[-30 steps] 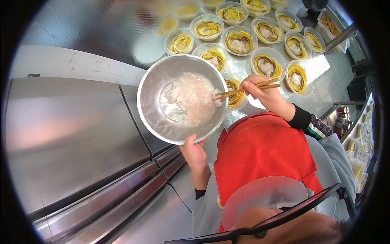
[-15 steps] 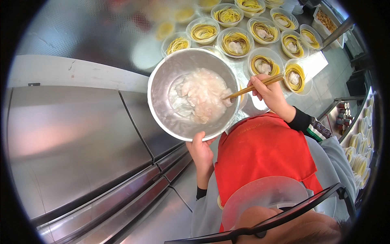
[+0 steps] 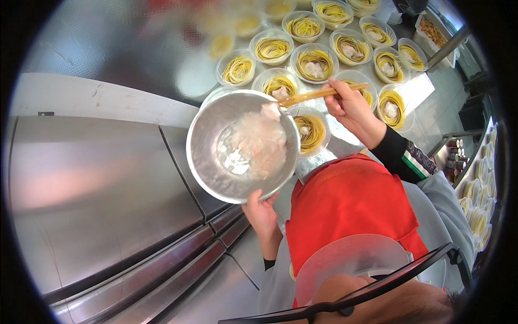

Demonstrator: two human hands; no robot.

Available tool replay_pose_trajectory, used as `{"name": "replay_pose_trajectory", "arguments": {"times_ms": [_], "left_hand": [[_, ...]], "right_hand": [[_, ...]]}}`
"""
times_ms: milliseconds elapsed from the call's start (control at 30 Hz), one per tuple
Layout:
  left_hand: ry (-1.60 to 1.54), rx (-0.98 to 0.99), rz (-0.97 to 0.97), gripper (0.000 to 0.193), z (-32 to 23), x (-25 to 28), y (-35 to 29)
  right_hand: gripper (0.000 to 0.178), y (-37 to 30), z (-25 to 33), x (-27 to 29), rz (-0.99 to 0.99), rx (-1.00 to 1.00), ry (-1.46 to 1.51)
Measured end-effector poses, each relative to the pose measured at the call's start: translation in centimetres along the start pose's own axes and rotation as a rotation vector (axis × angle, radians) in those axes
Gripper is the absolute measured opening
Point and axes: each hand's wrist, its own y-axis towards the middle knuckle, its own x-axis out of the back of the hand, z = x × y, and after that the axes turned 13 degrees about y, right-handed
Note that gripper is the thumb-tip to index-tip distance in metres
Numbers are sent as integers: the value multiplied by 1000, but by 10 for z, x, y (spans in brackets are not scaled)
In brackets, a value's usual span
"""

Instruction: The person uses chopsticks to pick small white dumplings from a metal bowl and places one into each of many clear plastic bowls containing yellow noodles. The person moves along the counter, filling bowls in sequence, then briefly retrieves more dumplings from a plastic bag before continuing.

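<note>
Head view: left hand [image 3: 263,213] grips steel mixing bowl [image 3: 243,146] by rim, raised over counter; right hand [image 3: 353,108] pinches chopsticks [image 3: 324,94], tips at pale meat pieces [image 3: 261,141]. Portioning step; next likely needs careful carry to noodle bowl [image 3: 312,131] just beside.

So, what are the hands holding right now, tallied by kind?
Metal bowl, in left hand: 1
Chopsticks, in right hand: 1 pair
Pale lump at their tips: 1
Total: 3
</note>
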Motion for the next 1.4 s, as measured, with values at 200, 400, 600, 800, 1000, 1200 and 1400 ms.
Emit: {"name": "replay_pose_trajectory", "arguments": {"times_ms": [200,400,600,800,1000,1200,1400], "left_hand": [[-20,-16,-140,54,2,35,2],[-30,-48,-204,57,-3,48,3],[-48,-43,-191,54,2,49,8],[-42,16,-117,62,5,41,15],[-11,5,-31,58,0,10,8],[87,60,78,48,-7,-32,-6],[62,129,180,46,-6,-55,-12]], "right_hand": [[24,67,-5,7,-95,218,-133],[23,92,-21,42,-266,122,-10],[28,51,-16,70,-17,42,-228],[28,9,-20,72,-67,48,-978],[25,-33,9,7,203,467,-876],[10,-33,-10,-44,671,345,-1107],[9,-8,-41,-48,720,541,-1074]]}}
